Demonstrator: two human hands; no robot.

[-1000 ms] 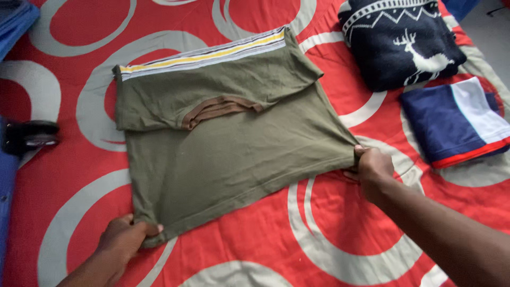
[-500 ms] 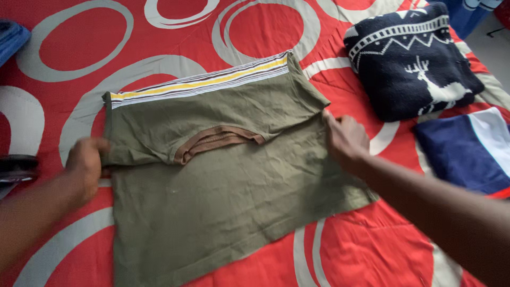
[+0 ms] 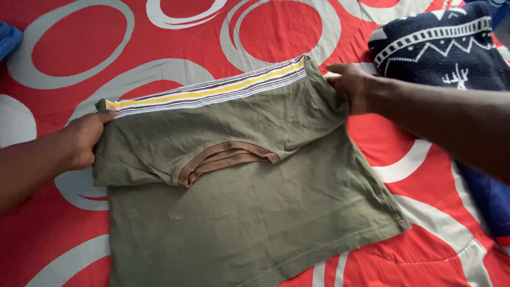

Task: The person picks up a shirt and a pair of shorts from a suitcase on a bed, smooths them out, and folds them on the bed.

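An olive green shirt (image 3: 239, 212) with a brown collar and a striped white, yellow and brown band lies partly folded on a red bedspread (image 3: 69, 48) with grey ring patterns. The top part is folded down over the body. My left hand (image 3: 82, 139) grips the folded part's left edge near the striped band. At the right edge of the fold, my right hand (image 3: 350, 85) pinches the cloth just below the band's end. Both arms reach in from the sides.
A folded dark navy sweater (image 3: 446, 48) with a white deer pattern lies at the upper right. Beneath my right arm, a folded navy garment (image 3: 489, 196) shows at the right edge. A bit of blue cloth (image 3: 8, 37) sits at the far left.
Both hands left the shirt's lower corners and moved up to the two ends of the folded top part, which they now grip. The view shifted, so the sweater sits further right.
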